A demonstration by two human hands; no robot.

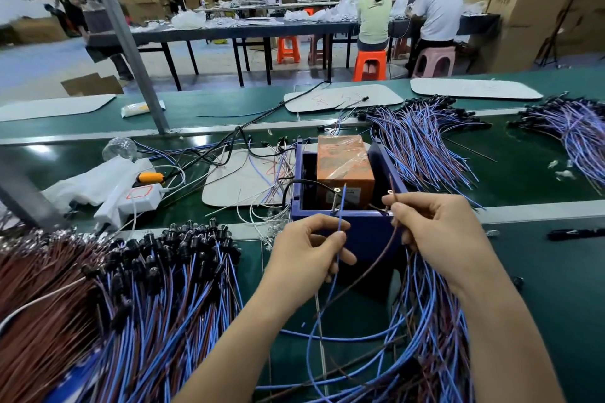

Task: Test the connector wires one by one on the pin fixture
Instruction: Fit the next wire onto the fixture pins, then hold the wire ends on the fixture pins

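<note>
Before blue box [347,222], left hand [304,249] pinching blue wire [340,216], right hand [435,229] pinching brown wire [376,258]

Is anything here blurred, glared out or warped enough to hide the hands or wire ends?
Head view: left hand, right hand, blue wire and brown wire are sharp; people at far left are motion-blurred; pale glare on the green belt at left; wide lens bows the belt edges.

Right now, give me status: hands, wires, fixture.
Left hand pinches blue wire, tip by the fixture pin. Right hand pinches brown wire above blue box. Contact unclear; wire pile at left.
</note>
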